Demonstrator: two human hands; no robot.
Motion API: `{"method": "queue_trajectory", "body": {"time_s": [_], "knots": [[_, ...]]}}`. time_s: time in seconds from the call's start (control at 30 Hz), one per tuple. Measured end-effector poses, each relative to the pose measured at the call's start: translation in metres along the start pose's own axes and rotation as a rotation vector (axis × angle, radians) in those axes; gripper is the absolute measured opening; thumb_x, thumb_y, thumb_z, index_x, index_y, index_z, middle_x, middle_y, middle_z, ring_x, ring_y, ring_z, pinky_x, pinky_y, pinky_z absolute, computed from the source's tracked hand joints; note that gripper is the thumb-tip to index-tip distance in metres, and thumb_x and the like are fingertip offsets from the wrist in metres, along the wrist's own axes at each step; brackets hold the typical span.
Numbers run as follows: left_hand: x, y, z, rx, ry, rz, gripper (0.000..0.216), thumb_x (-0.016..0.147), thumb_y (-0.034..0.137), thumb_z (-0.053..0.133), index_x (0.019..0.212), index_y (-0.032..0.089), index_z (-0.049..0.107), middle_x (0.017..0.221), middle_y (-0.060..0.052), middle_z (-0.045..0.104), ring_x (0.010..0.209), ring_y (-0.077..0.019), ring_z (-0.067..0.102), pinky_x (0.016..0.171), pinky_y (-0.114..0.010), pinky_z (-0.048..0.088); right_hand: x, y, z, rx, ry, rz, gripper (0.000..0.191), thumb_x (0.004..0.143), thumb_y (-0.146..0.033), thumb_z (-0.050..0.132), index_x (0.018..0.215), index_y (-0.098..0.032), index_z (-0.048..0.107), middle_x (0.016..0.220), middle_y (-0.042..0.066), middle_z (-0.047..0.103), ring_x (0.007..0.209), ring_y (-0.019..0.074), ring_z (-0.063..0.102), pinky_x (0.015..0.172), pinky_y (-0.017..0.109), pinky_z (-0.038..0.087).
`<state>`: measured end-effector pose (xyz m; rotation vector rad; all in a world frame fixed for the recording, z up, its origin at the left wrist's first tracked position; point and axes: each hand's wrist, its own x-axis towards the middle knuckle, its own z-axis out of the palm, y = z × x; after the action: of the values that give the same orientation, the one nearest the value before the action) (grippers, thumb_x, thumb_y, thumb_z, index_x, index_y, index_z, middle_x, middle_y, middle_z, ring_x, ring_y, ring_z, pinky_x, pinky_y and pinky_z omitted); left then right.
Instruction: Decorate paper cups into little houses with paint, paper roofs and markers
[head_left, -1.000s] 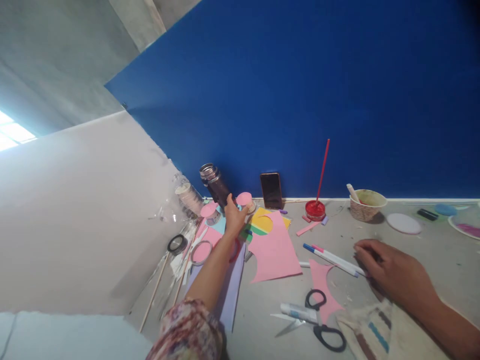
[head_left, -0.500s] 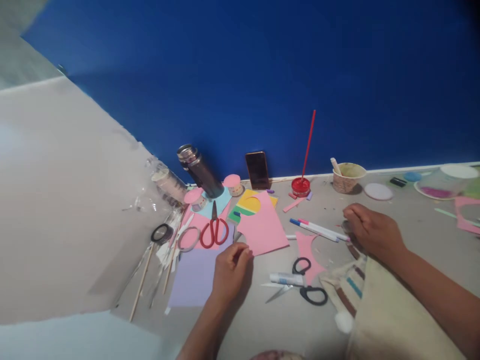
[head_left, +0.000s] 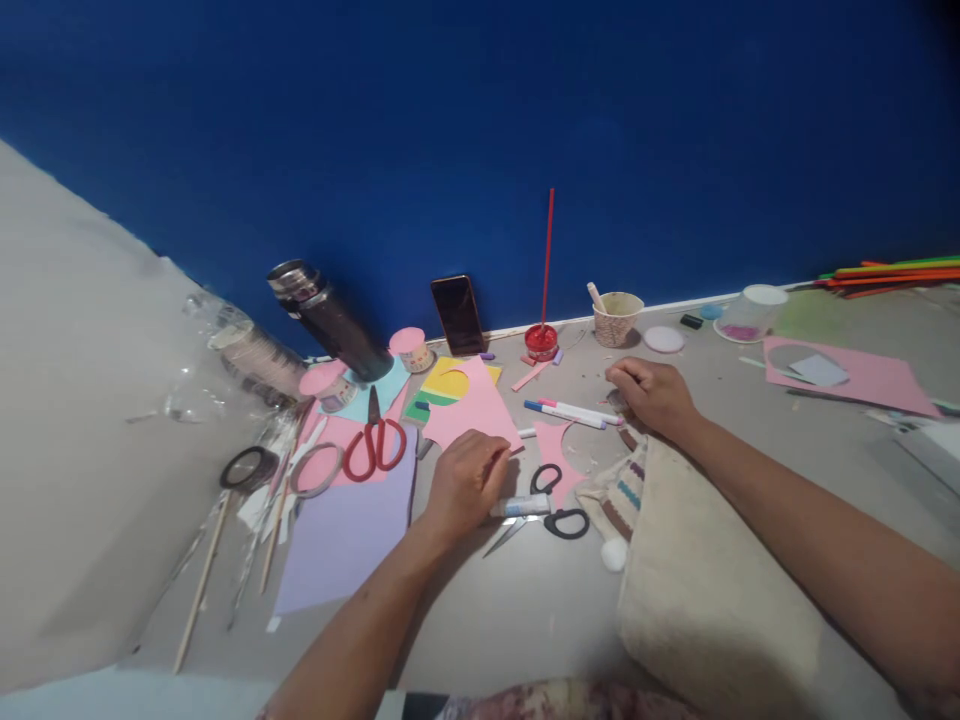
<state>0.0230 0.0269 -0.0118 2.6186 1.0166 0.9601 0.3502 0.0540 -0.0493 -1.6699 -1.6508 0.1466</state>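
Note:
My left hand (head_left: 465, 485) rests on the grey table with its fingers curled over the left end of a white glue tube (head_left: 525, 506). The tube lies across a pair of black-handled scissors (head_left: 561, 514). Just above the hand is a cut pink paper sheet (head_left: 476, 405). My right hand (head_left: 654, 396) is closed near the tips of two markers (head_left: 570, 412), pinching something small and dark that I cannot make out. Its forearm lies over a cream cloth bag (head_left: 712, 590).
Red scissors (head_left: 371, 447) and tape rings lie on pink and lilac paper (head_left: 345, 530) at the left. Along the blue wall stand a dark bottle (head_left: 322, 320), a phone (head_left: 457, 314), a red paint pot (head_left: 541, 341) with a stick, and a paper cup (head_left: 617, 318). Another pink sheet (head_left: 862, 372) lies right.
My left hand drew back from the pink-lidded pot by the wall down to the glue tube. The view swung right and down. My right hand stayed by the markers.

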Motion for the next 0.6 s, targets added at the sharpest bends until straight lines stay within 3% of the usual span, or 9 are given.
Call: {"method": "queue_trajectory", "body": {"time_s": [0.23, 0.3, 0.4, 0.5, 0.6], "knots": [[-0.011, -0.016, 0.005, 0.064, 0.020, -0.094, 0.007, 0.098, 0.019, 0.063, 0.100, 0.020, 0.070, 0.095, -0.007, 0.073, 0.093, -0.0237, 0.065, 0.084, -0.039, 0.053, 0.003, 0.005, -0.001, -0.046, 0.054, 0.043, 0.053, 0.098, -0.056, 0.046, 0.054, -0.026, 0.042, 0.051, 0.002, 0.056, 0.053, 0.0183, 0.051, 0.057, 0.032, 0.033], [-0.012, -0.018, 0.004, 0.111, 0.000, -0.143, 0.017, 0.091, 0.019, 0.070, 0.108, 0.021, 0.070, 0.108, -0.010, 0.071, 0.104, -0.0271, 0.063, 0.092, -0.043, 0.053, 0.003, 0.003, 0.000, -0.022, 0.067, 0.042, 0.048, 0.097, -0.053, 0.049, 0.058, -0.026, 0.050, 0.056, 0.003, 0.062, 0.056, 0.0193, 0.056, 0.059, 0.032, 0.036], [-0.011, -0.020, 0.006, 0.159, -0.053, -0.186, 0.027, 0.082, 0.019, 0.076, 0.108, 0.022, 0.071, 0.115, -0.011, 0.067, 0.112, -0.0304, 0.060, 0.097, -0.047, 0.051, 0.000, 0.000, 0.003, 0.031, 0.064, 0.020, 0.027, 0.094, -0.044, 0.055, 0.080, -0.025, 0.068, 0.074, 0.005, 0.076, 0.067, 0.0225, 0.067, 0.064, 0.032, 0.043], [-0.012, -0.023, 0.007, 0.179, -0.090, -0.181, 0.017, 0.084, 0.020, 0.075, 0.101, 0.022, 0.072, 0.109, -0.010, 0.068, 0.108, -0.0297, 0.060, 0.094, -0.046, 0.051, -0.004, -0.002, 0.003, -0.002, 0.025, -0.017, 0.025, 0.095, -0.041, 0.053, 0.089, -0.026, 0.072, 0.081, 0.006, 0.080, 0.071, 0.0246, 0.070, 0.066, 0.033, 0.045], [-0.014, -0.029, 0.007, 0.204, -0.050, -0.171, 0.006, 0.091, 0.018, 0.067, 0.095, 0.021, 0.072, 0.101, -0.009, 0.069, 0.101, -0.0280, 0.061, 0.088, -0.044, 0.051, -0.007, -0.001, 0.000, -0.102, -0.008, -0.032, 0.033, 0.098, -0.042, 0.045, 0.082, -0.027, 0.070, 0.081, 0.007, 0.079, 0.071, 0.0255, 0.070, 0.066, 0.034, 0.043]]}}
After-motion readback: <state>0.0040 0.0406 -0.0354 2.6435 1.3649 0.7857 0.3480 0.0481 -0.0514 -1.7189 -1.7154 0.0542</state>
